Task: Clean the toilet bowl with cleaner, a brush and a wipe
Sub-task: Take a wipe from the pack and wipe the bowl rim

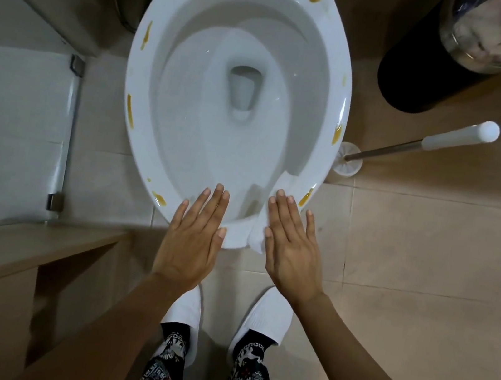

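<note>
A beige tiled floor (413,248) is seen around the toilet bowl (235,89), yellow smears on its rim; right of it stand a black bin (425,69) and brush (413,146). At the bowl's near rim, the left hand (192,239) lies flat, fingers released; the right hand (292,249), fingers straight, presses a white wipe (260,234); no writing is legible

wipe (278,194) partly under right hand (291,245)

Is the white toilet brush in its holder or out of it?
In. The white toilet brush stands in its white round holder on the floor right of the white toilet bowl, handle leaning away, untouched.
</note>
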Tool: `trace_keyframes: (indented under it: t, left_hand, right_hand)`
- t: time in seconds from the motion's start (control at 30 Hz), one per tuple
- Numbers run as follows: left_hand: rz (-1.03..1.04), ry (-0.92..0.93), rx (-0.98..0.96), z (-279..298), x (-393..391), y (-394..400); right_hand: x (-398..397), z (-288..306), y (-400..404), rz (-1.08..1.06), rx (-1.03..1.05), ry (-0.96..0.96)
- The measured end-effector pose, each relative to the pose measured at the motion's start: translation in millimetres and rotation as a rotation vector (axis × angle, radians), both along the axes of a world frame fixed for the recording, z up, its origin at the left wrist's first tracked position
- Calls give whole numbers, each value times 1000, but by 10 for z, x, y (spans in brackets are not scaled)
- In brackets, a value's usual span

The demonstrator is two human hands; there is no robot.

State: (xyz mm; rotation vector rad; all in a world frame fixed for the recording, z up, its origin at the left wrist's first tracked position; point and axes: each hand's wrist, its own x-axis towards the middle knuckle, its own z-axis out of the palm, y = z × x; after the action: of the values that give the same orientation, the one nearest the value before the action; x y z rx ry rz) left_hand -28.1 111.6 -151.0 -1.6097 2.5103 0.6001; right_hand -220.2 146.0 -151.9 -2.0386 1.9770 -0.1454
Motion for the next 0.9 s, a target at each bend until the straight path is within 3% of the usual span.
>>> trace_keyframes:
  t: [0.3,0.5,0.67,0.77,0.9]
  left_hand:
    - [2,-7,10,-7,8,-10]
    - [19,0,6,-6,5,3]
    - [28,9,15,-17,4,9]
    - [23,8,25,-5,4,6]
    - [20,7,33,-3,8,-2]
  right_hand:
    - [114,25,141,87,1,-23]
    - [-241,-8,-245,-53,32,76]
    - [-173,5,-248,-80,28,14]
    - [0,33,-50,-50,61,-63]
    - [-9,19,48,45,85,-14]
